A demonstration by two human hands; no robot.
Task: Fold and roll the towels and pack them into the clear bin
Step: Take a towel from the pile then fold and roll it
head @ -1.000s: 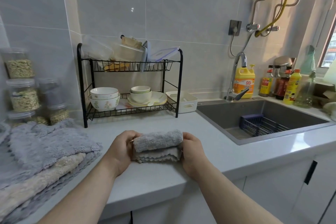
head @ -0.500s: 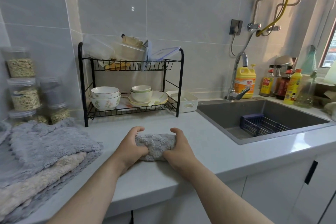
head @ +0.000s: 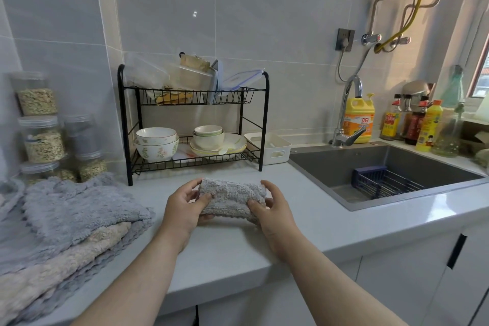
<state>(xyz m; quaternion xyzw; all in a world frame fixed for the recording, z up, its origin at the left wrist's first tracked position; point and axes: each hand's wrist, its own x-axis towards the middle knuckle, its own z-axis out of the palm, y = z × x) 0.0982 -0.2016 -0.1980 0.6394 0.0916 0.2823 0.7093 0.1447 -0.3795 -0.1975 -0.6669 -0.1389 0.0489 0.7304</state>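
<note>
While the towel roll [head: 232, 197] is gripped endwise by left hand [head: 185, 206] and right hand [head: 275, 210], rolling is judged done; transfer to the unseen clear bin is needed next.

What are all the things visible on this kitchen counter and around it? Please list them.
rolled towel: one, grey, mid counter, between both hands
towel pile: one, grey and beige, counter's left end
jars: several, clear, stacked by left wall
dish rack: one, black, against back wall
bowls: several, white, dish rack's lower shelf
tray: one, white, right of dish rack
sink: one, grey, right side
detergent bottle: one, yellow, behind sink
left hand: grips rolled towel's left end
right hand: grips rolled towel's right end
</note>
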